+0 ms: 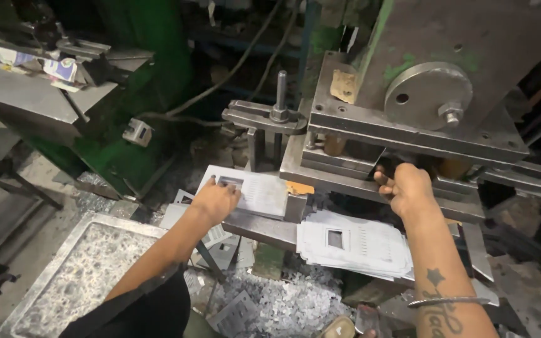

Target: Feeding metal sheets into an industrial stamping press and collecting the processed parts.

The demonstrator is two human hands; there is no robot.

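My left hand (pixel 215 200) rests on a thin punched metal sheet (pixel 255 191) with a small rectangular window, lying on a steel ledge left of the press die. My right hand (pixel 408 188) reaches into the gap between the upper and lower die plates (pixel 408 134) of the press; its fingertips are hidden in the slot, so I cannot tell whether it holds anything. A stack of similar perforated sheets (pixel 352 244) lies on the bed below, between my two arms.
A round steel disc with a nut (pixel 430 94) sits on the press face. A threaded clamp post (pixel 280 94) stands left of the die. A flat tray of metal scrap (pixel 82 275) lies lower left, punch chips (pixel 283 303) litter the floor, and a green machine (pixel 126 94) stands left.
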